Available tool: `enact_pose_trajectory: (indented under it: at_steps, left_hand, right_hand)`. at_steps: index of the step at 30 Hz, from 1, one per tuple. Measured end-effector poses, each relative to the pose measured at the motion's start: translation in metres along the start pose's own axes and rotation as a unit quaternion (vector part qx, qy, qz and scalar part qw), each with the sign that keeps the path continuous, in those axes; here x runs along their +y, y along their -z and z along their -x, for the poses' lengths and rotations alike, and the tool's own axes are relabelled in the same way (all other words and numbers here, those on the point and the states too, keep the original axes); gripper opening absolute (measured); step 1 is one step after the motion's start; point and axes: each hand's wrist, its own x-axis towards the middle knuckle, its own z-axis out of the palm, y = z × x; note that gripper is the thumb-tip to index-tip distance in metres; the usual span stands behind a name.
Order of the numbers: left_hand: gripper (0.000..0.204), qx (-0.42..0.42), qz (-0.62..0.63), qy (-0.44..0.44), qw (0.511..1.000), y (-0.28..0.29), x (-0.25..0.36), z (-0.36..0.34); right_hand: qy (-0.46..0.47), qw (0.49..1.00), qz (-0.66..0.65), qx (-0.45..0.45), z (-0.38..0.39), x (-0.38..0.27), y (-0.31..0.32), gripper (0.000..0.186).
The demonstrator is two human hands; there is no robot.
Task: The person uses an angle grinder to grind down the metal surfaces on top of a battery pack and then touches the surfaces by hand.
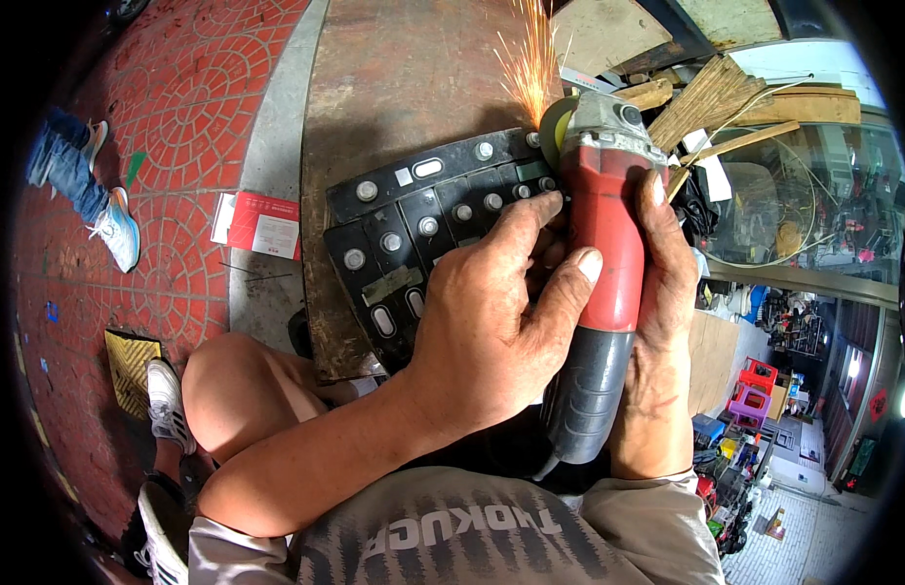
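Observation:
A red and black angle grinder [609, 239] lies lengthwise in front of me, its grey metal head pointing away. My right hand [664, 263] wraps its right side, thumb along the red body and the other fingers hidden beneath. From the left, my left hand [487, 317] closes against the body, thumb tip on the red casing and fingers curled at its left side, partly hidden. Orange sparks [532, 73] fly away from the disc [555, 132], which meets the far right end of a black metal plate assembly [413, 210] with several round bolts and oval slots.
The plate assembly rests on a worn brown table [374, 88]. Wood scraps [711, 102] lie at the far right beside a glass panel [784, 195]. A red and white box [262, 224] is left of the table. Another person's legs [77, 175] show on the red paving at left.

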Motion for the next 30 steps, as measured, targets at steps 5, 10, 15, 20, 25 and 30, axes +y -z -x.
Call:
enact_pose_trajectory:
  at_steps: [5, 10, 15, 20, 25, 30]
  left_hand:
    - [0.045, 0.009, -0.006, -0.021, 1.0, -0.002, -0.007, 0.0]
    - [0.045, -0.003, 0.016, 0.014, 1.0, -0.001, 0.001, 0.0]
    - [0.045, 0.001, 0.019, 0.003, 1.0, -0.001, -0.001, 0.001]
    - [0.045, -0.005, -0.009, -0.016, 1.0, -0.001, -0.002, 0.004]
    - [0.044, -0.058, -0.096, 0.05, 0.992, 0.004, 0.023, 0.006]
    - [0.043, -0.065, -0.107, 0.044, 0.991, 0.006, 0.02, 0.007]
  right_hand:
    - [0.004, 1.0, 0.003, -0.002, -0.001, 0.0, -0.002, 0.064]
    - [-0.004, 1.0, 0.003, 0.003, -0.001, -0.001, -0.001, 0.065]
    - [-0.009, 1.0, 0.002, 0.003, 0.0, -0.002, -0.002, 0.066]
    - [0.007, 1.0, 0.013, -0.006, 0.001, 0.002, 0.006, 0.066]
    - [0.015, 1.0, 0.016, 0.001, 0.005, 0.001, 0.016, 0.066]
    - [0.008, 1.0, 0.018, -0.013, 0.007, 0.002, 0.015, 0.067]
